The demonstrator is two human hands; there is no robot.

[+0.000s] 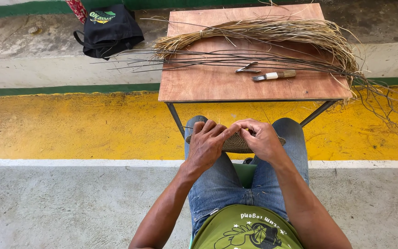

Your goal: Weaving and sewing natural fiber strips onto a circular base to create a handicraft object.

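A small woven basket piece (234, 144), round and dark-tan, rests on my knees. My left hand (206, 144) grips its left edge with fingers curled over the rim. From the right, my right hand (261, 138) pinches the weave near the top, its fingertips meeting the left hand's. On the small wooden table (199, 85) in front of me lies a tied bundle of dry straw fibres (272, 32) and several thin dark reeds (208, 60) spread across the top.
A small metal clipper (247, 69) and a knife with a wrapped handle (275, 75) lie on the table's middle. A black bag (108, 28) sits on the concrete step at the back left. The floor has a yellow painted band (70, 124).
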